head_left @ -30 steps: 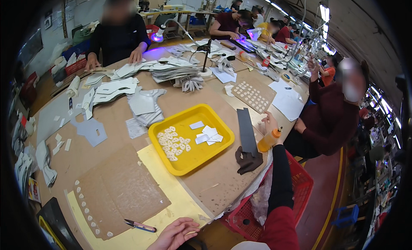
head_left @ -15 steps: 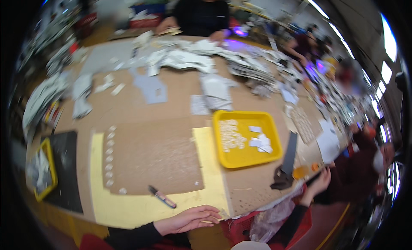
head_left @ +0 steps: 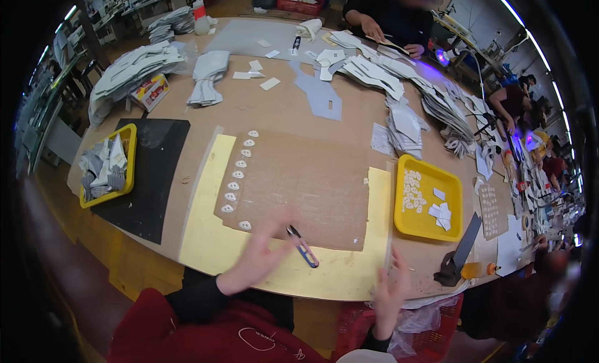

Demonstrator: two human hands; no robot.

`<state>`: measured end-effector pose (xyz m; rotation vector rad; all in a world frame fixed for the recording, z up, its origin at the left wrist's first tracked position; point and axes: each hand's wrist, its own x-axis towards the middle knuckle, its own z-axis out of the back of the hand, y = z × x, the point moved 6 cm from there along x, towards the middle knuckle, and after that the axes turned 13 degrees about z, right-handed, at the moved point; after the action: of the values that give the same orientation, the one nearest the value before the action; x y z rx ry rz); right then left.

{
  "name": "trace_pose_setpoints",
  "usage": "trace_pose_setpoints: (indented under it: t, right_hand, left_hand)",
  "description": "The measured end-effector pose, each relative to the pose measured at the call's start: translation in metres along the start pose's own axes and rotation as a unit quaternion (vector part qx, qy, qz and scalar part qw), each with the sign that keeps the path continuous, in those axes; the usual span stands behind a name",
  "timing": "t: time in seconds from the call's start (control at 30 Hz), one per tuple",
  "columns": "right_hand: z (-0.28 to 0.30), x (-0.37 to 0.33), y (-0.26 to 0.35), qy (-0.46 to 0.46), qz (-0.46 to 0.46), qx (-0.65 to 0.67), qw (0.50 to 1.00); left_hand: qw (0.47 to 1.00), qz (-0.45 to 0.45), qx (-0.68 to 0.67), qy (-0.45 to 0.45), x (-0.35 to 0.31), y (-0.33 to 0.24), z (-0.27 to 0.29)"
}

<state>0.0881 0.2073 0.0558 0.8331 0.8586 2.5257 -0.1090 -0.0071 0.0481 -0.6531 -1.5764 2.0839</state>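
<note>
My left hand [head_left: 259, 254], smeared by motion, hovers over the near edge of a brown cardboard sheet [head_left: 299, 188], fingers apart, with nothing seen in it. Just beside its fingers lies a pair of thread snips [head_left: 306, 249] with black tips and a blue and pink handle. At the table's front edge my right hand [head_left: 390, 288] is raised, slightly blurred, its fingers spread and holding nothing. Small white cut pieces [head_left: 233, 186] stand in a column down the sheet's left side. Beneath the sheet is a yellow board [head_left: 212, 238].
Right of the sheet, a yellow tray [head_left: 427, 229] holds small white pieces. Another yellow tray [head_left: 129, 176] with grey-white pieces rests on a black mat [head_left: 159, 176]. Stacks of pale cut parts [head_left: 374, 76] line the back. An orange bottle [head_left: 477, 271] lies at right; a person [head_left: 393, 17] works opposite.
The view has swung left. My left hand has risen from the table's front edge to the cardboard sheet. My right hand has come back from the far right, near the orange bottle.
</note>
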Motion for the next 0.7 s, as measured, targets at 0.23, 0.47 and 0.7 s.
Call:
trace_pose_setpoints:
  t: [0.23, 0.47, 0.7]
  right_hand:
    - [-0.098, 0.02, 0.064, 0.155, 0.166, -0.078, 0.971]
    - [-0.104, 0.002, 0.051, 0.117, 0.079, 0.018, 0.99]
    - [-0.079, 0.012, 0.044, 0.054, 0.032, -0.03, 0.998]
  left_hand:
    - [0.966, 0.129, 0.138, -0.179, -0.002, 0.072, 0.089]
    - [0.965, 0.164, -0.172, -0.109, 0.01, 0.067, 0.095]
    - [0.832, 0.246, -0.497, 0.019, 0.021, 0.073, 0.078]
